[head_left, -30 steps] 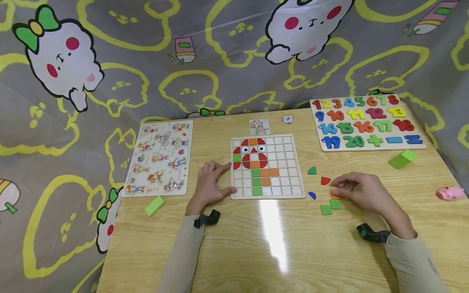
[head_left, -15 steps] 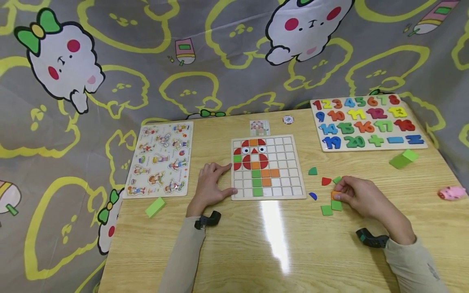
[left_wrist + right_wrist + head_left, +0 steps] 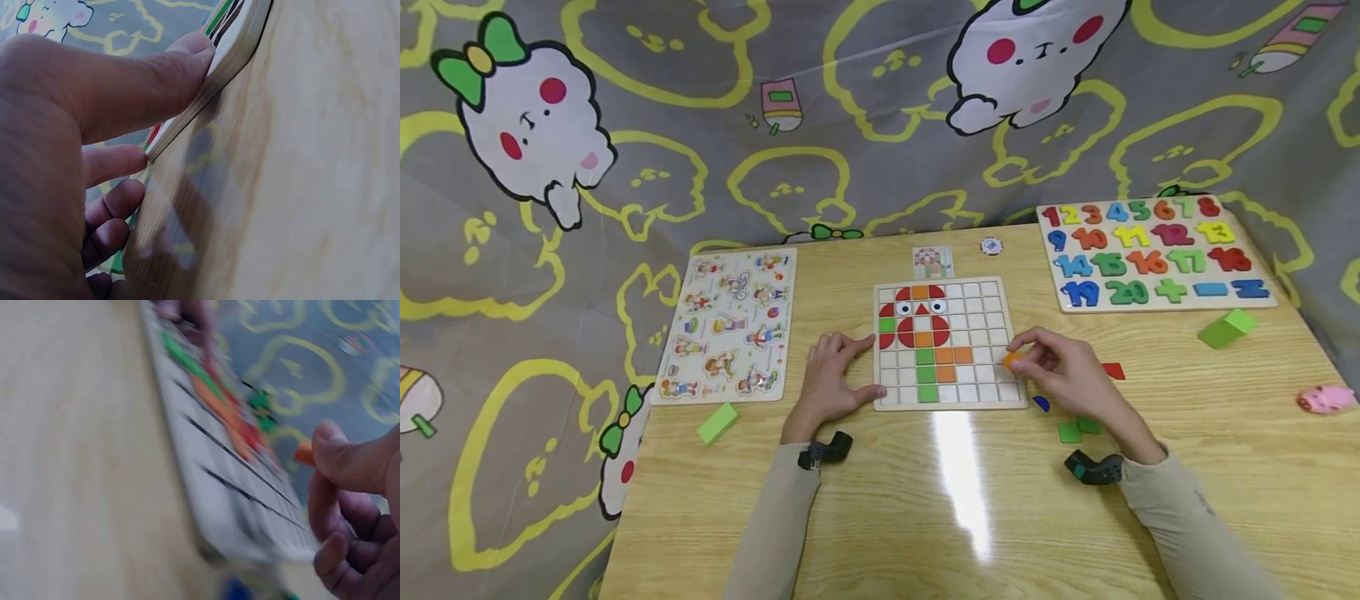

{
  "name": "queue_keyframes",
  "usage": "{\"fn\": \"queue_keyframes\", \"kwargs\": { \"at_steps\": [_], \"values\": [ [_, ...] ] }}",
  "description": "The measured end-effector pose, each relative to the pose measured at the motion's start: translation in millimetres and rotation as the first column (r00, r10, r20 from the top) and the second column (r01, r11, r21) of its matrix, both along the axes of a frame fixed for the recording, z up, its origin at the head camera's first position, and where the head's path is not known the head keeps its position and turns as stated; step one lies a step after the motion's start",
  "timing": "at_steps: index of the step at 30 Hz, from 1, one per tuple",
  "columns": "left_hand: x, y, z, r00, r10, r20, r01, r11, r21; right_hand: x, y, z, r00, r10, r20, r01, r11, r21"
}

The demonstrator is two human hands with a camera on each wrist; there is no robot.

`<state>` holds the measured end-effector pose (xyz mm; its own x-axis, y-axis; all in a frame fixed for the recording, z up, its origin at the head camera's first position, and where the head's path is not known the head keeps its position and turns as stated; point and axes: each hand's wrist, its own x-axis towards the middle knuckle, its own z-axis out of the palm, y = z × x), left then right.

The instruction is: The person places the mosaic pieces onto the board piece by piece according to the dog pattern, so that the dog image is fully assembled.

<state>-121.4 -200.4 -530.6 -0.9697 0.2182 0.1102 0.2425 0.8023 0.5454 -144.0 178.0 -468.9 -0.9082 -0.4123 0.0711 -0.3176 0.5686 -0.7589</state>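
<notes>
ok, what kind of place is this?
Probably a children's play or learning corner, though it could be staged: a number puzzle and a picture puzzle flank a tile board on the table, with cartoon-print cloth behind.

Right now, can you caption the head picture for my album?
Left fingers touch the tile board; right fingers pinch an orange piece.

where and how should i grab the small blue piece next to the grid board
Probably pinch the small blue piece by its opposite edges, coming from above and the near side: it lies flat and looks thin, leaving little else to hold, and the grid board sits close on its left.
</notes>
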Motion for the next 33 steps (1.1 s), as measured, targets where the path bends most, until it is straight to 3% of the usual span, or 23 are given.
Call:
{"fn": "queue_keyframes", "kwargs": {
  "at_steps": [8, 19, 33],
  "values": [
    [-1.0, 1.8, -1.7, 1.0, -0.007, 0.002, 0.007, 1.0, 0.0, -2.6, -39.7, -19.8, 0.997, 0.071, 0.006, -0.071, 0.997, 0.012],
    [-0.5, -1.6, -2.5, 1.0, -0.01, -0.029, 0.01, 1.0, -0.004, -3.9, -52.3, -25.9, 0.996, 0.063, -0.07, -0.057, 0.995, 0.088],
    [-1.8, -1.9, -2.7, 0.999, -0.011, -0.031, 0.012, 1.0, 0.008, -3.6, -55.0, -28.6, 0.995, 0.035, -0.092, -0.027, 0.996, 0.089]
  ]
}}
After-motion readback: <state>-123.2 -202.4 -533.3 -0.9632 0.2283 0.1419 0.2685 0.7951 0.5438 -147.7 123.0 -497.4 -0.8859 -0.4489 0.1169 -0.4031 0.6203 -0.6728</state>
